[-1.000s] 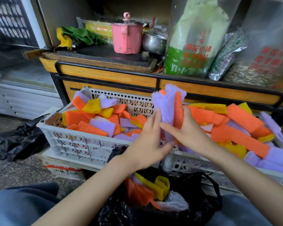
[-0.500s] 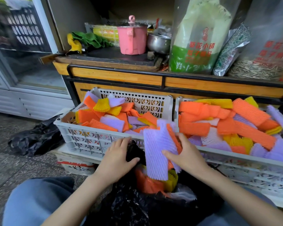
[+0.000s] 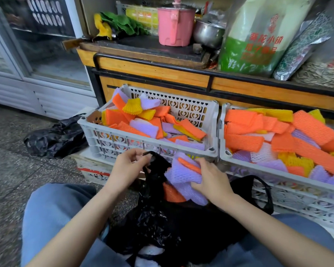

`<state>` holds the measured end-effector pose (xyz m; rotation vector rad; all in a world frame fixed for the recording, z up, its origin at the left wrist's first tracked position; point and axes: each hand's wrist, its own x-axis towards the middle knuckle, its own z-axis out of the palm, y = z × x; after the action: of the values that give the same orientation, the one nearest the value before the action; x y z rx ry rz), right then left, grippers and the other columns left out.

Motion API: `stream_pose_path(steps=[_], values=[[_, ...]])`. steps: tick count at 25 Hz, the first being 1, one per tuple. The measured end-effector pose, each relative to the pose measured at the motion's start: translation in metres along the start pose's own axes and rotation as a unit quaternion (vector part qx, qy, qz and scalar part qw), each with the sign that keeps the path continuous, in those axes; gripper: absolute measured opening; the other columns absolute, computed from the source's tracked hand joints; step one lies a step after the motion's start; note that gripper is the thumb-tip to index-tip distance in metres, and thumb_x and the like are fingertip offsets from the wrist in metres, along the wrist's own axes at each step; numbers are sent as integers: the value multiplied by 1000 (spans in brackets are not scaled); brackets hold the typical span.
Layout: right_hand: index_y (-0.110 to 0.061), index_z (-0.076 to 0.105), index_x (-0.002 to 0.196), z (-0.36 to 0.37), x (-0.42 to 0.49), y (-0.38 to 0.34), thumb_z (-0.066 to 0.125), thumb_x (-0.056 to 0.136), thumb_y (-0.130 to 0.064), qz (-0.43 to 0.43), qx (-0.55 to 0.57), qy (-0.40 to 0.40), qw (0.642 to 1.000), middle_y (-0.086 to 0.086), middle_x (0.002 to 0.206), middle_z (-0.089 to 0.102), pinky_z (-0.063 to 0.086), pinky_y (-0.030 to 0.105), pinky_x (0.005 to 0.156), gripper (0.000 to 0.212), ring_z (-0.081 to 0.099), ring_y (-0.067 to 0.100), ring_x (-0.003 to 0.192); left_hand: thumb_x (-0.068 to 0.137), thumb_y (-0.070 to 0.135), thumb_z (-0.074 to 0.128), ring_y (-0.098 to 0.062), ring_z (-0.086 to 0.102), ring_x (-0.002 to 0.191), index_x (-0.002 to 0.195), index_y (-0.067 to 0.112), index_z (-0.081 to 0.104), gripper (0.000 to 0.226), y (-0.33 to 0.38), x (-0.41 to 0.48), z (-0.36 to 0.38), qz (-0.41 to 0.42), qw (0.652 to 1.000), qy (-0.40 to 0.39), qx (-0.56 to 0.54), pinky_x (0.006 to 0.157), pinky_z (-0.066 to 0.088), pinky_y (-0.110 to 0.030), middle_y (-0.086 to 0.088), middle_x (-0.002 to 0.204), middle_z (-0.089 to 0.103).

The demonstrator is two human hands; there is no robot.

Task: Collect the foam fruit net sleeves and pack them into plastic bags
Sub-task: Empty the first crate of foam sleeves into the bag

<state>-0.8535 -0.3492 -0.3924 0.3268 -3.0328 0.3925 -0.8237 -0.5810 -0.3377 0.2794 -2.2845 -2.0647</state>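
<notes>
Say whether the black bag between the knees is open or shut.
Open: the left hand holds a handle of the black bag; the right hand pushes purple sleeves inside.

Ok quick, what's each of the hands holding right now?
Left hand: closed, pinching the handle of the black plastic bag.
Right hand: closed, gripping a bunch of purple and orange foam net sleeves.

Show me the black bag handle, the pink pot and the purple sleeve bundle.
black bag handle (image 3: 152,158), head view, top of the loop.
pink pot (image 3: 181,27), head view, middle of its side.
purple sleeve bundle (image 3: 181,175), head view, its netted front face.
</notes>
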Motion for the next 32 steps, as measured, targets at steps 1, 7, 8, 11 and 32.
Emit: stream_pose_path(steps=[1, 7, 8, 11, 32], values=[[-21, 40, 127, 4, -5, -5, 67, 75, -36, -37, 34, -13, 999, -2, 123, 52, 42, 33, 82, 60, 47, 21, 118, 91, 9, 60, -7, 58, 46, 73, 11, 54, 19, 1, -1, -2, -8, 1000, 10, -12, 50, 49, -25, -5, 64, 52], [-27, 38, 142, 22, -14, 0, 54, 90, -27, -220, -64, -223, 948, -2, 140, 44, 32, 30, 101, 55, 40, 23, 120, 91, 11, 59, -6, 57, 47, 76, 10, 56, 16, -6, -4, -10, -14, 999, 29, -17, 44, 47, -19, -2, 62, 54], [-28, 37, 143, 24, -12, 2, 50, 93, -28, -221, -90, -234, 943, 0, 140, 43, 32, 30, 100, 51, 40, 24, 119, 91, 12, 60, -7, 57, 49, 77, 10, 56, 15, -6, -6, -11, -14, 999, 24, -18, 44, 47, -18, -3, 64, 55], [-24, 41, 141, 33, -7, -1, 43, 98, -32, -212, -68, -282, 933, 4, 140, 44, 33, 31, 103, 44, 42, 26, 123, 91, 13, 60, -10, 58, 54, 76, 12, 56, 15, -4, -8, -12, -9, 1000, 6, -15, 46, 48, -19, -7, 68, 56], [-6, 41, 133, 4, 206, 13, 51, 96, -23, -1, 170, -4, 985, 9, 137, 45, 38, 33, 102, 42, 46, 22, 124, 94, 21, 57, -24, 46, 120, 126, 10, 53, 35, -8, 207, 0, 192, 898, -100, 383, 87, 32, -24, -9, 130, 51]])
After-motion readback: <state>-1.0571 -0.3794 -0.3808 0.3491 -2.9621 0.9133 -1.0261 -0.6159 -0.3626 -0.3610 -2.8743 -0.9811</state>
